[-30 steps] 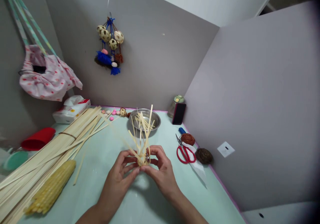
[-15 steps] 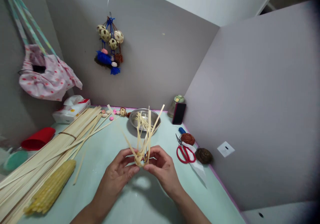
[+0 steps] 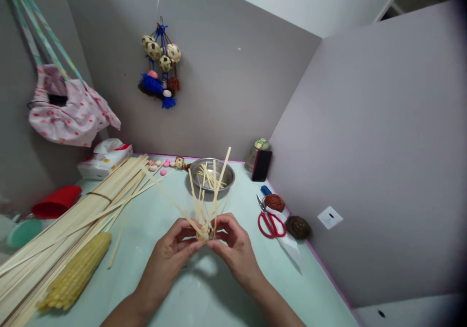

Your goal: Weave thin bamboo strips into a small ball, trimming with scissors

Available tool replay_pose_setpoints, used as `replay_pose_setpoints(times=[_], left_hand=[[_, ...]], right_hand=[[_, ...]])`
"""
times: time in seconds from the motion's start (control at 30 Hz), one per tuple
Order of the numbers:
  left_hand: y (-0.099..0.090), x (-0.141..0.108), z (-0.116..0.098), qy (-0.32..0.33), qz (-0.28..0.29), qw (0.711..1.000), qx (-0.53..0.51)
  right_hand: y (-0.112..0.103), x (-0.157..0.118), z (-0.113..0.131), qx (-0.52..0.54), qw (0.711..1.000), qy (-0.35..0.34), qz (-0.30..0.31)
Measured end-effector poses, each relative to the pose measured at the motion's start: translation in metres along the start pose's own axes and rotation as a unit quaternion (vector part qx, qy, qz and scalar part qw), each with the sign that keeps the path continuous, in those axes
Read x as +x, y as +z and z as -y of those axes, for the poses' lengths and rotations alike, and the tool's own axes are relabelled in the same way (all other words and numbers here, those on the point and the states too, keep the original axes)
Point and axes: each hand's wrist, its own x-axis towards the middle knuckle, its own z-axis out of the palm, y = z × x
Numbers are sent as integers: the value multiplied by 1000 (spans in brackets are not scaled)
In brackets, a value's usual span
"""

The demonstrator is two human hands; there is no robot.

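A small piece of weaving made of pale flat strips (image 3: 204,232) is held up between both hands, above the table's middle. Several loose strip ends stick up from it, one long end slanting out to the left. My left hand (image 3: 171,246) pinches its left side between thumb and fingers. On the other side my right hand (image 3: 235,249) grips it the same way, the thumbs almost meeting at the bottom edge. Fingers cover much of the woven part. Behind it stands a metal bowl (image 3: 228,176) with short cut strips inside.
Long flat strips lie bundled (image 3: 83,210) on the left, beside a yellow woven bundle (image 3: 76,273). Red-handled scissors (image 3: 272,225) rest at right, near brown cord balls (image 3: 274,202). A phone (image 3: 261,166) leans on a jar. Woven balls (image 3: 160,54) hang on the wall.
The weaving has turned slightly in my hands. Its upright strip ends have shifted, and the long left one now slants lower and farther out. Both hands stay in nearly the same place.
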Motion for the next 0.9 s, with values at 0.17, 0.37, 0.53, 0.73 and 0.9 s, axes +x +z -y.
replay_pose_setpoints(times=[0.17, 0.37, 0.53, 0.73, 0.9], left_hand=[[0, -2, -4, 6, -10, 999, 48], [0, -2, 8, 93, -22, 984, 152], [0, -3, 8, 82, -24, 968, 234], [-10, 0, -1, 59, 39, 959, 275], [-11, 2, -6, 24, 42, 980, 196]], right_hand=[[0, -1, -5, -22, 1000, -12, -6], [2, -1, -7, -3, 1000, 11, -2], [2, 0, -11, -22, 999, 12, -30], [0, 0, -17, -56, 998, -13, -14], [4, -2, -14, -23, 1000, 6, 9]])
